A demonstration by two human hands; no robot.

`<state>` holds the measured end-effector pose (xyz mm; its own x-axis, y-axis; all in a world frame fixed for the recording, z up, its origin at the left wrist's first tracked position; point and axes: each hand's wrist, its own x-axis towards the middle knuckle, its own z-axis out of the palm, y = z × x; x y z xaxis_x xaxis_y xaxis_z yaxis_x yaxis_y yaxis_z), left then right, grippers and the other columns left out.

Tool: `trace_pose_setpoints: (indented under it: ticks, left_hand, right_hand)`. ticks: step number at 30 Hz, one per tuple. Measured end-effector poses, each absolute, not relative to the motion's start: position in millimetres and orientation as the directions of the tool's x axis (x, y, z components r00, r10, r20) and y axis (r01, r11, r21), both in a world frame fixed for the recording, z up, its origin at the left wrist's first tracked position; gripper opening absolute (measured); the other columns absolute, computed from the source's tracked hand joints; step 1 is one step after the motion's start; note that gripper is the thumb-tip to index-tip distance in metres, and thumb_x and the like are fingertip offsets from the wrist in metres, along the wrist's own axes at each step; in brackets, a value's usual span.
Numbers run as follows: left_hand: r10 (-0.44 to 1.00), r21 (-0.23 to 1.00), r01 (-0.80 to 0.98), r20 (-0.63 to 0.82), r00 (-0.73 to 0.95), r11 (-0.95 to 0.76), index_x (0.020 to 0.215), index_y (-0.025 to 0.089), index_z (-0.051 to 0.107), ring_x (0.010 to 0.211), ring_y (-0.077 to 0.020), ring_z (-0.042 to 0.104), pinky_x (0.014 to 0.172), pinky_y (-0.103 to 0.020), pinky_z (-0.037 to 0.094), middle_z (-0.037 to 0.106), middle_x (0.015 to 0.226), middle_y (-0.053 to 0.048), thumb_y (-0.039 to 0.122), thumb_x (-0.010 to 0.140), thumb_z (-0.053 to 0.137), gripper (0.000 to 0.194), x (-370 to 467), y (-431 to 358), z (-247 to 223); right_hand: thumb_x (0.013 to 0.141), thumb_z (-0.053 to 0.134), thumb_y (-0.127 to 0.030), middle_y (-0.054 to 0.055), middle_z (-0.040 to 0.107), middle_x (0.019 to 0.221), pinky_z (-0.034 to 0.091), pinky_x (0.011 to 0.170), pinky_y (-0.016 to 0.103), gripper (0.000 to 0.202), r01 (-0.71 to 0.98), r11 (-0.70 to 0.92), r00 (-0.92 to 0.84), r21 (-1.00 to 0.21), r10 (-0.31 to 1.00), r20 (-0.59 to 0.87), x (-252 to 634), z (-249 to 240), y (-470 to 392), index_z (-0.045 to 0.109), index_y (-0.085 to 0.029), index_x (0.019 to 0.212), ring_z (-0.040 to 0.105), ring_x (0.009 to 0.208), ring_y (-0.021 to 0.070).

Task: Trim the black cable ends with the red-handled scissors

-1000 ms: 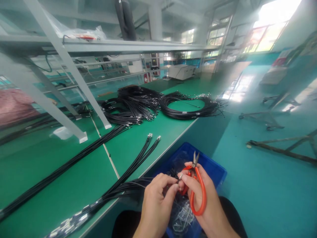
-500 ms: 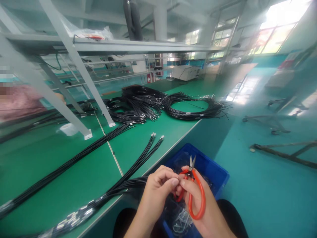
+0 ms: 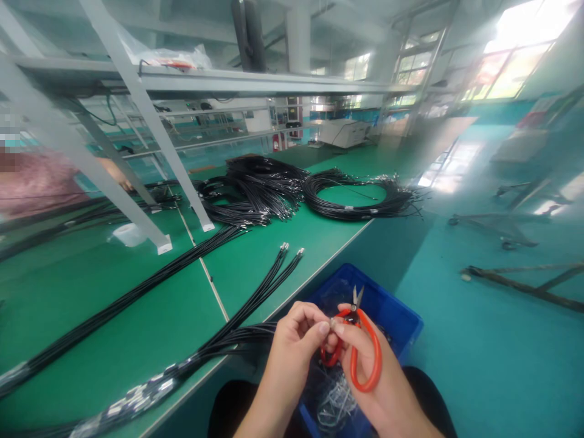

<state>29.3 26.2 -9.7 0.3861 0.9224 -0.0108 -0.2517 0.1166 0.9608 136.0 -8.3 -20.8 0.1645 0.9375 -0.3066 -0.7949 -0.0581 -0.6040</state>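
My left hand [image 3: 301, 340] is closed, its thumb and index finger pinching a small pale piece [image 3: 333, 324] too tiny to name. My right hand [image 3: 365, 353] has a pair of scissors [image 3: 374, 365] with red handles hooked in it, blades slightly apart and pointing away from me. The right thumb and a finger meet the left fingertips at the small piece. Black cables [image 3: 246, 336] with metal ends run along the table edge and pass behind my left wrist, where their ends are hidden. Below both hands sits a blue bin [image 3: 401, 331] containing clear plastic scraps.
On the green table [image 3: 255, 267] lie a cable bundle [image 3: 137, 299], a coiled cable loop [image 3: 347, 213] and a cable heap [image 3: 264, 182]. Shelf posts [image 3: 150, 115] rise from the table. A person's pink sleeve [image 3: 41, 182] shows at far left.
My hands have shifted slightly; the small pale piece between the fingertips shows more clearly now. At left, more of the other person's hand has come into view.
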Motion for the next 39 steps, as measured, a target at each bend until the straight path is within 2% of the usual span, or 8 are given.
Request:
trace_pose_setpoints:
  ticks: [4,8,12,15,20,33,36,39]
  left_hand:
    - [0.966,0.987,0.081,0.12,0.228,-0.142,0.078,0.017,0.057,0.065,-0.0134,0.055,0.061,-0.025,0.047,0.055,0.076,-0.001,0.017,0.082,0.052,0.006,21.3,27.2,-10.6]
    - [0.852,0.709,0.473,0.437,0.288,-0.523,0.1,0.023,0.061,0.083,-0.0155,0.058,0.073,-0.025,0.047,0.056,0.101,-0.006,0.01,0.084,0.046,0.025,15.0,26.1,-12.6]
    - [0.787,0.504,0.624,0.519,0.333,-0.597,0.09,0.024,0.066,0.081,-0.0168,0.06,0.069,-0.026,0.047,0.058,0.103,-0.007,0.013,0.084,0.048,0.021,13.4,28.7,-16.8]
    - [0.884,0.686,0.557,0.371,0.284,-0.467,0.09,0.023,0.064,0.08,-0.0175,0.061,0.07,-0.026,0.047,0.063,0.095,-0.005,0.013,0.083,0.05,0.019,13.6,28.2,-14.8]
    - [0.925,0.971,0.192,0.065,0.375,-0.146,0.079,0.019,0.061,0.061,-0.0131,0.059,0.06,-0.021,0.047,0.064,0.069,0.001,0.015,0.082,0.052,0.01,19.2,21.4,-7.5]
    - [0.945,0.999,0.04,-0.006,0.326,-0.008,0.074,0.016,0.062,0.066,-0.0142,0.055,0.063,-0.022,0.041,0.062,0.069,0.0,0.024,0.08,0.06,0.01,19.3,27.7,-12.8]
    - [0.952,0.996,0.083,-0.034,0.303,0.009,0.074,0.015,0.062,0.065,-0.0132,0.052,0.06,-0.02,0.039,0.06,0.068,0.0,0.025,0.079,0.061,0.011,18.4,30.0,-14.0]
    - [0.952,0.996,0.084,-0.015,0.307,-0.012,0.073,0.016,0.061,0.065,-0.013,0.051,0.061,-0.021,0.039,0.058,0.068,0.001,0.025,0.08,0.06,0.011,18.6,29.9,-15.4]
  right_hand:
    - [0.074,0.062,-0.008,0.0,0.063,0.067,0.047,0.057,0.023,0.021,-0.822,-0.072,0.145,-0.565,0.933,-0.33,137.0,-20.6,-4.5,0.054,-0.018,0.091,0.058,0.059,0.012]
    - [0.074,0.064,-0.01,0.0,0.063,0.067,0.047,0.054,0.023,0.021,-0.83,-0.057,0.151,-0.555,0.934,-0.323,136.5,-18.9,-1.6,0.055,-0.019,0.09,0.058,0.059,0.0131]
    - [0.074,0.064,-0.009,0.001,0.064,0.066,0.046,0.052,0.023,0.019,-0.831,-0.054,0.152,-0.553,0.935,-0.321,134.9,-15.3,-1.5,0.056,-0.019,0.087,0.057,0.057,0.0127]
    - [0.076,0.06,-0.009,0.001,0.064,0.064,0.045,0.052,0.022,0.013,-0.828,-0.064,0.139,-0.558,0.939,-0.314,133.8,-13.4,-1.8,0.056,-0.018,0.084,0.056,0.055,0.0117]
    - [0.08,0.055,-0.011,-0.002,0.058,0.052,0.041,0.049,0.021,0.01,-0.79,-0.071,0.134,-0.608,0.949,-0.285,135.2,-15.0,-0.9,0.055,-0.017,0.088,0.05,0.049,0.0106]
    - [0.073,0.062,-0.015,-0.007,0.055,0.063,0.033,0.045,0.02,0.026,-0.52,-0.013,0.314,-0.854,0.927,-0.206,137.0,-12.1,6.5,0.049,-0.021,0.094,0.043,0.044,0.0064]
    - [0.071,0.066,-0.015,-0.002,0.062,0.076,0.044,0.06,0.024,0.031,-0.332,0.054,0.45,-0.942,0.886,-0.108,140.2,-18.9,3.7,0.05,-0.022,0.096,0.057,0.064,0.0122]
    - [0.072,0.064,-0.013,0.002,0.065,0.095,0.046,0.077,0.03,0.033,-0.03,0.18,0.502,-0.983,0.853,0.141,142.2,-24.3,1.7,0.052,-0.025,0.101,0.06,0.088,0.0183]
